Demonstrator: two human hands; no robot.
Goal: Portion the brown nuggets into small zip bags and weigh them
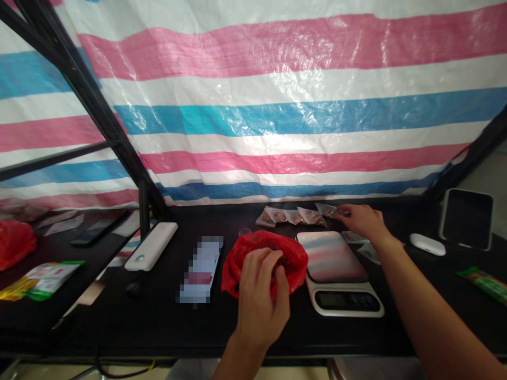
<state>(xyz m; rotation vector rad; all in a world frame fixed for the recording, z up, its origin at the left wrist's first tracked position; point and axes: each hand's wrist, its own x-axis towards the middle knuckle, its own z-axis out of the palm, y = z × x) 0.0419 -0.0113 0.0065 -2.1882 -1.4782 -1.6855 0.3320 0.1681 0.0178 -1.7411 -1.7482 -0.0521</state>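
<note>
A red plastic bag (295,248) sits with its mouth open at the middle of the black table. Over that mouth is my left hand (261,287), its fingers curved and a gap between thumb and forefinger; some fingertips are hard to make out. Farther back, my right hand (362,221) pinches the edge of a small clear bag (325,210) with brown bits inside. This bag lies at the right end of a row of similar filled bags (293,216). Beside the red bag stands a kitchen scale (336,258), its plate bare. Clear bags (369,252) lie under my right wrist.
Left of the red bag are a phone (202,269) and a white power bank (152,245). To the right lie a white earphone case (428,244), a dark-screened device (466,219) and a green packet (485,285). A striped sheet (277,121) hangs behind the table.
</note>
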